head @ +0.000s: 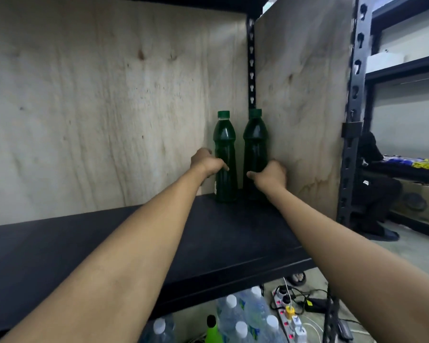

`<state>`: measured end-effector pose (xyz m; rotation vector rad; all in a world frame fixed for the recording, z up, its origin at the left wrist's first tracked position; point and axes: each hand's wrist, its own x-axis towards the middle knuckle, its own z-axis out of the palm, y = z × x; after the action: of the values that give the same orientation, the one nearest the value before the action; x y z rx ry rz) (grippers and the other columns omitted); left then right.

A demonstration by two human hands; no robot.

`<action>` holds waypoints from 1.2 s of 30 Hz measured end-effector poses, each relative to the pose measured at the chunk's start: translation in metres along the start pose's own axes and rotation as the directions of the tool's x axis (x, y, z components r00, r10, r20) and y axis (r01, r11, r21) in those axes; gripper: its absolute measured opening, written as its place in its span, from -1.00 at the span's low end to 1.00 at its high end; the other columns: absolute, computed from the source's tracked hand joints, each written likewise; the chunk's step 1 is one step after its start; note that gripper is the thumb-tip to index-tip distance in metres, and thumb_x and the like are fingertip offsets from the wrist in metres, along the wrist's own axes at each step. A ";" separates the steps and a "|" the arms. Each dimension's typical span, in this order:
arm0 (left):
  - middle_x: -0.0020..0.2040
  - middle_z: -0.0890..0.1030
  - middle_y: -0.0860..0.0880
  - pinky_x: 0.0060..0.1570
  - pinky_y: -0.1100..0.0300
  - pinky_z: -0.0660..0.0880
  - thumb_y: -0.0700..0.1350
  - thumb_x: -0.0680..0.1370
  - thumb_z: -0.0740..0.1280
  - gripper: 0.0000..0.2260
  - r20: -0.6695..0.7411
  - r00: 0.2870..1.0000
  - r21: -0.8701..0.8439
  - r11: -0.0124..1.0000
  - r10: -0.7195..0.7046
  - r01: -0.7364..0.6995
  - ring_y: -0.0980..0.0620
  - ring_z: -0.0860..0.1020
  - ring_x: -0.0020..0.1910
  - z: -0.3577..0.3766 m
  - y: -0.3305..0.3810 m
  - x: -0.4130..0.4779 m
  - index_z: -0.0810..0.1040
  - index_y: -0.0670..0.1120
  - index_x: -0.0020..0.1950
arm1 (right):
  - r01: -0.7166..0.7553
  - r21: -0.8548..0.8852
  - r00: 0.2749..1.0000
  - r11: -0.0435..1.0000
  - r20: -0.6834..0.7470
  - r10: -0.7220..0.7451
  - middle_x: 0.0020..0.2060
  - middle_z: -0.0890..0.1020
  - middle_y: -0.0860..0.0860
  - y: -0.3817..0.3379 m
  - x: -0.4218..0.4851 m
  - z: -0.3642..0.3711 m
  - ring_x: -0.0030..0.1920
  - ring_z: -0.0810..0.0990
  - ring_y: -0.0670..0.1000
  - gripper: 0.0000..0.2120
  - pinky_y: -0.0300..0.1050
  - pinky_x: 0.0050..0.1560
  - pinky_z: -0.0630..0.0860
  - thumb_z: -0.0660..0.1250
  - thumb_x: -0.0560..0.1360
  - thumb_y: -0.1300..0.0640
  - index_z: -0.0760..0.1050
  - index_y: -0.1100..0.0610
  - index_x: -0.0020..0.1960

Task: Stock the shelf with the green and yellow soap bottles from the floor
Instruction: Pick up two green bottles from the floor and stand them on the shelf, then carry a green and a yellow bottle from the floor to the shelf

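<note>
Both forearms reach over the black shelf [233,233] to its back right corner. The left hand [207,162] curls round the left green bottle [224,144], and the right hand [270,175] curls round the right green bottle [255,137]. Both bottles stand upright just beside each other, capped green and full of dark green liquid, with the right one beside the plywood side panel [300,95]. Below, on the floor, stand white-capped clear bottles [233,315] and a yellow-green bottle [212,331].

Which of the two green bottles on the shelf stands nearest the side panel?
The right green bottle, in the right hand, at the back corner; the left green bottle, in the left hand, stands farther out.
</note>
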<state>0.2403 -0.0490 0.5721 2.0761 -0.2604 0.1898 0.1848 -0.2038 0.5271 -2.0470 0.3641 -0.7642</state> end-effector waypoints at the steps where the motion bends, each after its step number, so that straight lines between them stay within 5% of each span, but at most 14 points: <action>1: 0.39 0.49 -0.10 0.18 0.04 0.56 -0.16 0.39 0.57 -0.22 0.023 1.000 -0.049 0.999 -0.004 0.005 -0.07 0.53 0.27 -0.005 -0.001 -0.018 0.29 -0.08 0.53 | 0.034 0.010 0.999 0.999 0.011 -0.035 0.25 0.58 0.22 -0.003 -0.018 -0.009 0.25 0.56 0.19 -0.43 0.02 0.25 0.52 0.51 0.44 0.09 0.45 0.25 0.37; 4: 0.28 0.60 -0.01 -0.02 0.21 0.56 -0.16 0.43 0.54 -0.42 0.088 0.993 -0.281 0.958 0.082 -0.054 0.10 0.61 0.12 -0.028 -0.008 -0.100 0.46 0.02 0.42 | 0.145 0.057 0.988 0.988 0.035 -0.147 0.24 0.59 0.11 -0.001 -0.094 -0.041 0.16 0.60 0.05 -0.39 -0.14 0.16 0.50 0.52 0.42 0.07 0.44 0.12 0.42; 8: 0.07 0.71 0.05 -0.09 0.29 0.57 -0.17 0.44 0.51 -0.63 0.020 0.950 -0.467 0.843 0.311 -0.266 0.12 0.67 0.03 -0.059 -0.056 -0.260 0.63 0.18 0.17 | 0.276 0.134 0.960 0.952 0.008 -0.280 0.00 0.61 -0.14 0.042 -0.228 -0.075 -0.07 0.61 -0.20 -0.62 -0.29 0.01 0.54 0.50 0.39 0.05 0.58 -0.11 0.20; 10: 0.04 0.71 -0.01 -0.10 0.26 0.59 -0.17 0.45 0.50 -0.67 0.034 0.960 -0.518 0.827 0.277 -0.220 0.05 0.68 -0.02 -0.060 -0.089 -0.333 0.64 0.14 0.16 | 0.281 0.134 0.955 0.950 0.060 -0.291 -0.05 0.60 -0.16 0.079 -0.297 -0.077 -0.09 0.62 -0.18 -0.67 -0.27 -0.02 0.55 0.47 0.37 0.07 0.60 -0.12 0.12; 13: -0.11 0.71 -0.01 -0.24 0.31 0.57 -0.25 0.49 0.46 -0.74 0.129 0.991 -0.513 0.857 0.025 0.046 0.10 0.67 -0.18 -0.032 -0.160 -0.412 0.65 0.03 0.11 | 0.125 -0.005 0.947 0.992 0.299 -0.118 -0.05 0.66 -0.04 0.151 -0.378 -0.060 -0.10 0.65 -0.04 -0.69 -0.11 0.00 0.59 0.52 0.36 0.19 0.65 0.01 0.08; 16: -0.23 0.66 0.00 -0.29 0.30 0.51 -0.34 0.51 0.42 -0.75 0.311 0.892 -0.340 0.838 -0.328 0.427 0.10 0.58 -0.27 0.018 -0.245 -0.457 0.64 -0.11 0.14 | -0.046 -0.329 0.793 0.943 0.562 0.235 -0.05 0.70 -0.01 0.225 -0.421 -0.037 -0.03 0.67 0.03 -0.71 -0.18 0.00 0.51 0.52 0.35 0.18 0.66 0.03 0.06; 18: -0.24 0.61 -0.01 -0.26 0.29 0.46 -0.38 0.49 0.40 -0.75 0.378 0.796 -0.145 0.819 -0.472 0.555 0.14 0.51 -0.32 0.054 -0.300 -0.476 0.62 -0.19 0.14 | -0.047 -0.514 0.674 0.857 0.617 0.406 -0.02 0.69 0.03 0.269 -0.433 -0.025 0.04 0.65 0.05 -0.67 -0.17 0.01 0.47 0.49 0.37 0.15 0.63 0.04 0.13; 22: 0.05 0.69 -0.06 0.02 0.21 0.51 -0.26 0.49 0.38 -0.75 0.413 0.686 0.289 0.800 -0.599 0.525 0.01 0.63 -0.02 0.118 -0.379 -0.502 0.62 -0.10 0.15 | 0.018 -0.711 0.589 0.703 0.575 0.567 0.25 0.57 0.11 0.339 -0.447 -0.003 0.26 0.54 0.11 -0.52 -0.16 0.17 0.44 0.38 0.41 0.21 0.50 0.02 0.32; 25: 0.13 0.67 -0.08 0.00 0.20 0.48 -0.13 0.47 0.41 -0.85 0.417 0.559 0.537 0.691 -0.716 0.485 -0.05 0.61 0.14 0.148 -0.415 -0.519 0.55 -0.01 0.02 | 0.135 -0.780 0.512 0.611 0.583 0.631 0.40 0.38 0.16 0.381 -0.457 0.020 0.38 0.40 0.20 -0.43 0.01 0.29 0.44 0.30 0.44 0.25 0.35 -0.01 0.43; 28: 0.10 0.67 -0.17 -0.07 0.09 0.52 -0.07 0.48 0.43 -0.73 0.310 0.379 0.453 0.486 -0.872 0.748 -0.15 0.62 0.08 0.173 -0.447 -0.533 0.63 -0.14 0.14 | 0.342 -0.786 0.461 0.515 0.618 0.637 0.46 0.26 0.17 0.416 -0.463 0.041 0.46 0.24 0.27 -0.36 0.16 0.35 0.34 0.31 0.47 0.26 0.22 -0.01 0.49; 30: -0.02 0.60 -0.24 -0.25 0.06 0.46 -0.08 0.52 0.42 -0.68 0.284 0.081 0.007 0.087 -0.955 0.996 -0.18 0.57 -0.12 0.184 -0.459 -0.545 0.61 -0.28 0.15 | 0.466 -0.750 0.430 0.469 0.655 0.621 0.49 0.20 0.19 0.435 -0.466 0.051 0.51 0.12 0.32 -0.32 0.22 0.42 0.23 0.33 0.47 0.26 0.17 0.00 0.52; 31: -0.04 0.55 -0.23 -0.26 0.07 0.43 -0.04 0.53 0.41 -0.67 0.343 -0.108 -0.190 -0.182 -0.933 0.965 -0.18 0.51 -0.17 0.189 -0.461 -0.550 0.57 -0.30 0.10 | 0.516 -0.732 0.413 0.444 0.667 0.620 0.51 0.17 0.20 0.444 -0.468 0.054 0.53 0.06 0.33 -0.31 0.23 0.45 0.18 0.34 0.48 0.26 0.15 0.01 0.53; 33: 0.01 0.48 -0.24 -0.09 -0.02 0.47 0.07 0.50 0.43 -0.59 0.457 -0.287 -0.419 -0.489 -0.842 0.765 -0.22 0.50 -0.03 0.198 -0.467 -0.553 0.47 -0.26 0.06 | 0.591 -0.698 0.383 0.403 0.683 0.622 0.54 0.10 0.21 0.460 -0.471 0.062 0.55 -0.04 0.34 -0.29 0.25 0.49 0.08 0.34 0.50 0.25 0.11 0.00 0.55; 36: 0.20 0.40 -0.25 0.20 -0.01 0.47 0.10 0.47 0.47 -0.44 0.469 -0.343 -0.606 -0.579 -0.814 0.545 -0.22 0.43 0.26 0.205 -0.481 -0.546 0.38 -0.20 0.29 | 0.673 -0.641 0.351 0.369 0.716 0.604 0.56 0.05 0.21 0.480 -0.472 0.071 0.56 -0.09 0.33 -0.26 0.26 0.52 0.00 0.35 0.51 0.23 0.06 -0.01 0.57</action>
<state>-0.1545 0.0630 -0.0631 0.5619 1.6016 -0.5900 -0.1157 -0.1802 -0.0787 -3.1598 -0.0569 1.2096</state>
